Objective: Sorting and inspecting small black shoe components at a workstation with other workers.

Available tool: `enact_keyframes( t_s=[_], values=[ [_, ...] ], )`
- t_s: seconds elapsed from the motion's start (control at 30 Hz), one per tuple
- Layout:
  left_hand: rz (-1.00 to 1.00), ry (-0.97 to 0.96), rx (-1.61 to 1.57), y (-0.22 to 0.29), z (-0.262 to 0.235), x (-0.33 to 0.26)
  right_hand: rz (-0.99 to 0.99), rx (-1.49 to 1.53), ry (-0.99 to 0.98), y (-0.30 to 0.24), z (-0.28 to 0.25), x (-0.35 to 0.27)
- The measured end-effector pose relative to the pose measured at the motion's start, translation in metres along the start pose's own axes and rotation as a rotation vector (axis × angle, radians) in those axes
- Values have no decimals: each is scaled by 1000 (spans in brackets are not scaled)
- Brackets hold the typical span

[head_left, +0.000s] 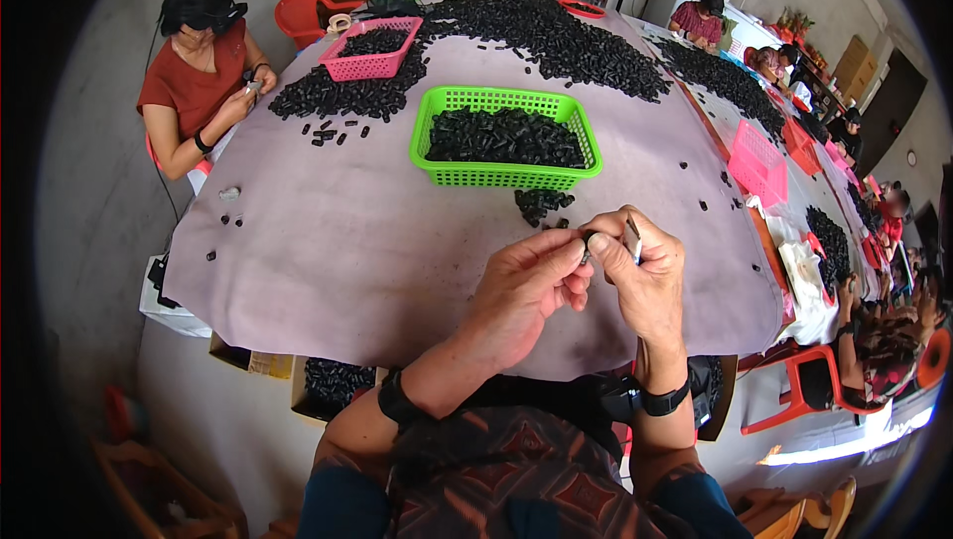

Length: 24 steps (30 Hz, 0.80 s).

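Observation:
Above the near part of the table, my left hand (521,291) and my right hand (650,276) meet. Between the left thumb and fingers is a small black plastic piece (587,245), mostly hidden by the fingertips. My right thumb presses against that piece. A short, flat, silvery blade-like tool (632,238) sticks up from the right hand's curled fingers; its handle is hidden. Just beyond my hands lies a little heap of black pieces (539,203). Behind it stands a green perforated basket (511,180) filled with more black pieces (506,137).
A pale mauve cloth covers the table (328,251). Far across it spreads a large pile of black pieces (556,38), with a pink basket (362,67) at far left. A person in red (204,77) sits left; others work beyond and at right. An empty-looking pink basket (758,164) stands right.

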<state>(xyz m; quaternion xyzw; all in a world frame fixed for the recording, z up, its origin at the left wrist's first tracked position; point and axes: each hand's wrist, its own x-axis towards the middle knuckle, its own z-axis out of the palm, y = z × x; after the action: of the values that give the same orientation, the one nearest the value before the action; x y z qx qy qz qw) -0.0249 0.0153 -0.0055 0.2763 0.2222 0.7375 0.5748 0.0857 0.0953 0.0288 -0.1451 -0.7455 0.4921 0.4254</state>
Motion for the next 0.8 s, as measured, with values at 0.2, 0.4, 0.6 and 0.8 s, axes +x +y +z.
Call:
enact_keyframes(
  t_s=[0.2,0.4,0.6,0.8],
  values=[
    [-66,-8,-15,-1,-1,1,109,45,50,4,-3,-2],
    [-105,-44,-83,0,-5,2,183,143,-11,-7,-2,0],
    [-154,-60,-119,-2,-2,1,161,114,-68,-4,-9,-1],
    [-192,-68,-120,-6,-1,-1,175,190,3,9,-13,1]
  ],
)
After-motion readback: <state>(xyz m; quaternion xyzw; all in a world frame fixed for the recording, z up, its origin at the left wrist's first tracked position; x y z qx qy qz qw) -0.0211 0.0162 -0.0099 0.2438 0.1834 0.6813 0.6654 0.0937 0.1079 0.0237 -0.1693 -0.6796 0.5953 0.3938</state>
